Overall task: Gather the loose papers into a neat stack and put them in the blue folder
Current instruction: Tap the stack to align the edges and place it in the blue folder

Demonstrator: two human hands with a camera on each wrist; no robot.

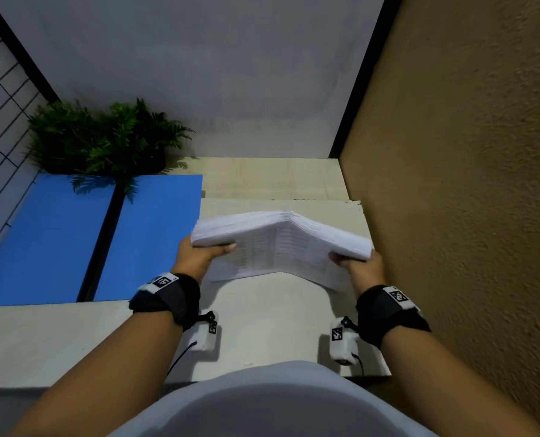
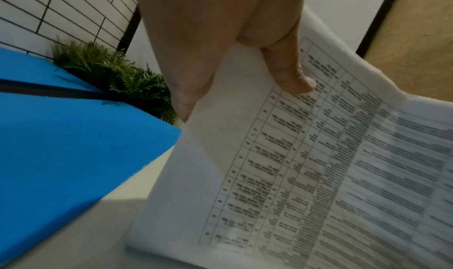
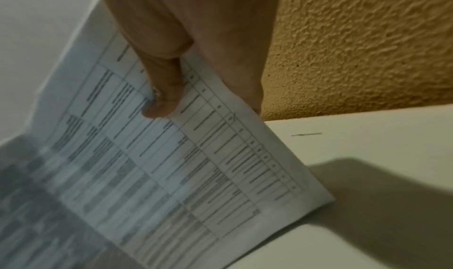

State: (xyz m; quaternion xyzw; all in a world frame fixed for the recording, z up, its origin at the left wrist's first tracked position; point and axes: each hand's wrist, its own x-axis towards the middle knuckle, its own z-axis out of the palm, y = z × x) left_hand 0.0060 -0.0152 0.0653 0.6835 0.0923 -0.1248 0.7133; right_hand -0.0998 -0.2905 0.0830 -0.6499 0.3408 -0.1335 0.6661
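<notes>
White printed papers (image 1: 281,244), bowed upward mid-stack, pinched by left hand (image 1: 199,257) and right hand (image 1: 361,268).

a thick stack of papers (image 1: 281,244) is held above the pale tabletop (image 1: 57,342) by both hands, bowed upward along its middle so that the two ends droop. the left end is gripped by the left hand (image 1: 199,257), thumb on the printed top sheet, and the right end by the right hand (image 1: 361,268). dense printed tables are seen on the top sheet, too blurred to be read. to the left, the blue folder (image 1: 57,241) lies opened flat on the tabletop, its dark spine running between the two halves. a green fern-like plant (image 1: 104,137) is set behind the folder, its fronds overhanging the far edge. black bands with white tagged units are worn on both wrists.
</notes>
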